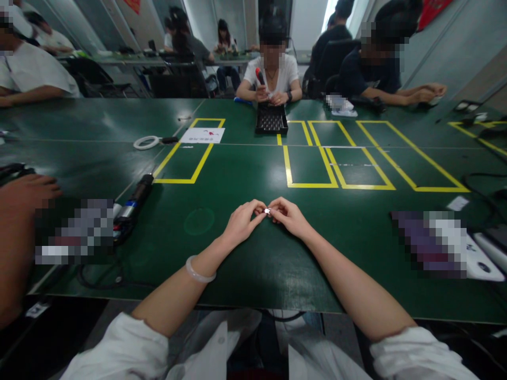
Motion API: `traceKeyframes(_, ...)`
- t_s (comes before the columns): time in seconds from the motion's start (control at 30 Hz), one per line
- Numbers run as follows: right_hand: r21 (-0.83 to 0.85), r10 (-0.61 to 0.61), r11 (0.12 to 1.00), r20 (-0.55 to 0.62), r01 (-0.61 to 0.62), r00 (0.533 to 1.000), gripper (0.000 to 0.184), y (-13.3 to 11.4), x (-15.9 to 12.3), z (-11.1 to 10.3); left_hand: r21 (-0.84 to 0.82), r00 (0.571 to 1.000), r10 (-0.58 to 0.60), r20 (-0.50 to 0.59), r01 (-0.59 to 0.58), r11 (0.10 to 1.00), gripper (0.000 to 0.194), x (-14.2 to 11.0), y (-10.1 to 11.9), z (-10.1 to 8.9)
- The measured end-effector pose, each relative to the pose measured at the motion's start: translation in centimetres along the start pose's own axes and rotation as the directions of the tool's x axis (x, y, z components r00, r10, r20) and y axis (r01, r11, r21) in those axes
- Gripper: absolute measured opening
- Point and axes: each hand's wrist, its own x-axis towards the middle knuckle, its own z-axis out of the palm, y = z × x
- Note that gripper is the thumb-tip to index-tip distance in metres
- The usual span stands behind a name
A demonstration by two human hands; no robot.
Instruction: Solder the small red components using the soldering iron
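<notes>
Between my fingertips, just above the green table [253,274], is a small shiny white or silvery piece [268,211]. It is too small for me to tell its kind. My left hand [246,219] pinches it from the left, thumb and forefinger closed. From the other side my right hand [288,216] pinches it too, its other fingers curled below. The two hands nearly touch at the piece. A pale bangle [201,269] circles my left wrist.
Opposite, a person works over a black tray [271,129] of small parts. An electric screwdriver [134,203] lies to the left, near a co-worker's arm [19,232]. Yellow tape outlines [312,185] mark the tabletop. A white card [203,135] and a coiled white cable [146,142] lie beyond. Phones [481,258] rest at right.
</notes>
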Motion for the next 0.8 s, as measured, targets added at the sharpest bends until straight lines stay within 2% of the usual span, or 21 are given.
traceKeyframes(0.3, -0.14, -0.015, 0.99, -0.034, 0.01, 0.999, 0.026, 0.0, 0.0, -0.1, -0.027, 1.0, -0.012, 0.003, 0.012, 1.0, 0.021, 0.1, 0.2, -0.2)
traceKeyframes(0.47, -0.186, -0.014, 0.982, -0.098, -0.005, 0.995, 0.025, -0.1, 0.1, -0.3, -0.029, 0.998, -0.024, -0.053, 0.023, 0.999, 0.028, 0.3, 0.4, -1.0)
traceKeyframes(0.57, -0.186, -0.006, 0.982, -0.101, -0.013, 0.995, 0.025, -0.1, 0.1, -0.4, 0.001, 0.994, -0.035, -0.108, 0.035, 0.999, 0.036, 0.3, 0.7, -2.9)
traceKeyframes(0.67, -0.178, -0.005, 0.984, -0.092, -0.012, 0.996, 0.024, 0.1, 0.1, -0.5, 0.097, 0.986, -0.077, -0.145, 0.092, 0.991, 0.043, -0.3, 0.6, -6.0)
traceKeyframes(0.73, -0.171, -0.002, 0.985, -0.085, -0.012, 0.996, 0.024, 0.2, 0.1, -0.5, 0.2, 0.979, -0.12, -0.166, 0.153, 0.968, 0.048, -1.4, -0.3, -8.4)
traceKeyframes(0.8, -0.163, 0.001, 0.987, -0.076, -0.013, 0.997, 0.024, 0.2, 0.1, -0.5, 0.332, 0.966, -0.164, -0.2, 0.224, 0.916, 0.051, -3.3, -2.2, -10.8)
